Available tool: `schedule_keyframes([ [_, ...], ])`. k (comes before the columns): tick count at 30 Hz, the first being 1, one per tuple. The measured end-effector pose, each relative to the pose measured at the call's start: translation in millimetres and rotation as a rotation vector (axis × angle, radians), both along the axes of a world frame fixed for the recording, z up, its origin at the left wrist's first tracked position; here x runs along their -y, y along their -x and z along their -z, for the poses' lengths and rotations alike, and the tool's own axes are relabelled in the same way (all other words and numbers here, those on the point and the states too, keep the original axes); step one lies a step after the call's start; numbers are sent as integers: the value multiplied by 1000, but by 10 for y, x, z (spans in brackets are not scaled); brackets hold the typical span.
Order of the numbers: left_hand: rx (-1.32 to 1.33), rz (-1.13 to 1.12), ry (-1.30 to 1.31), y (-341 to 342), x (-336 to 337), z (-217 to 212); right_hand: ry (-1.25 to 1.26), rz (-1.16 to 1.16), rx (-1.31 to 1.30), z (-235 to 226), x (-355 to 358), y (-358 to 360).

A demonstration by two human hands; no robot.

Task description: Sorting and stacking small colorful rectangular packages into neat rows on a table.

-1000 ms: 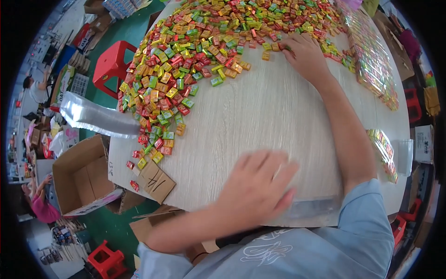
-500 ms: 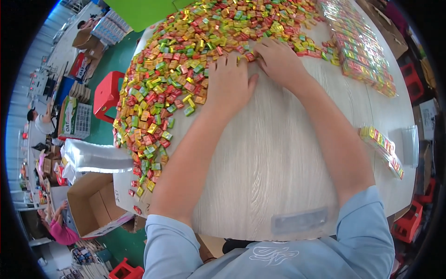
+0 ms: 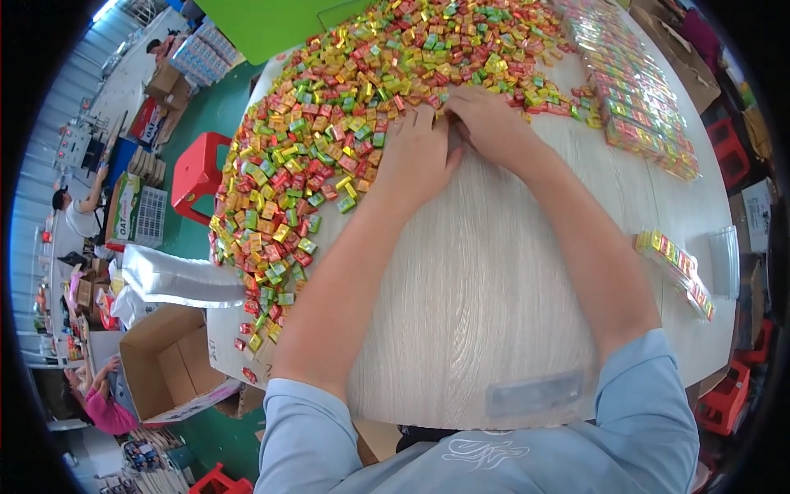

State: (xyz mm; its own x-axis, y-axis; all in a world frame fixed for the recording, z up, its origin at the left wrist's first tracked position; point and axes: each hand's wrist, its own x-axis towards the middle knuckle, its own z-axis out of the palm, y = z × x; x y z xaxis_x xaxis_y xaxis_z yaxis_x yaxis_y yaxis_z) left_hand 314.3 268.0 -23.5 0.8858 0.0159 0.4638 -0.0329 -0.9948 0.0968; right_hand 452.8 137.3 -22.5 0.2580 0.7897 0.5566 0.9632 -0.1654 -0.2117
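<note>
A big heap of small wrapped candies (image 3: 354, 107) in red, yellow, green and orange covers the far and left parts of a pale wood-grain table (image 3: 485, 280). My left hand (image 3: 415, 156) lies palm down at the heap's near edge, fingers spread over the candies. My right hand (image 3: 485, 123) sits beside it, touching it, fingers curled down at the same edge. Whether either hand grips a candy is hidden under the fingers.
Rows of packed candy strips (image 3: 638, 99) lie at the far right, one more filled strip (image 3: 675, 272) at the right edge. A clear bag (image 3: 177, 280) hangs off the left edge. Below stand an open cardboard box (image 3: 169, 375) and a red stool (image 3: 197, 173). Other people sit far left.
My left hand came up from the near table edge to the candy heap and now rests beside my right hand. The view has tilted toward the heap.
</note>
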Motion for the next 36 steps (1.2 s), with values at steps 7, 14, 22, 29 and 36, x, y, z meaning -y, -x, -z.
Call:
schedule_keyframes([
  [7, 2, 59, -48, -41, 138, -63, -74, 6, -4, -23, -23, 5],
  [14, -146, 77, -69, 322, 438, -208, 61, 48, -35, 28, 224, 289],
  [22, -328, 146, 91, 1254, 981, -327, 115, -171, -200, -145, 1077, 1064],
  [29, -199, 174, 148, 1542, 1137, -235, 80, -193, -295, -342, 1429, 1046],
  [36, -179, 107, 170, 1462, 978, -309, 210, -95, -457, -299, 1674, 1032],
])
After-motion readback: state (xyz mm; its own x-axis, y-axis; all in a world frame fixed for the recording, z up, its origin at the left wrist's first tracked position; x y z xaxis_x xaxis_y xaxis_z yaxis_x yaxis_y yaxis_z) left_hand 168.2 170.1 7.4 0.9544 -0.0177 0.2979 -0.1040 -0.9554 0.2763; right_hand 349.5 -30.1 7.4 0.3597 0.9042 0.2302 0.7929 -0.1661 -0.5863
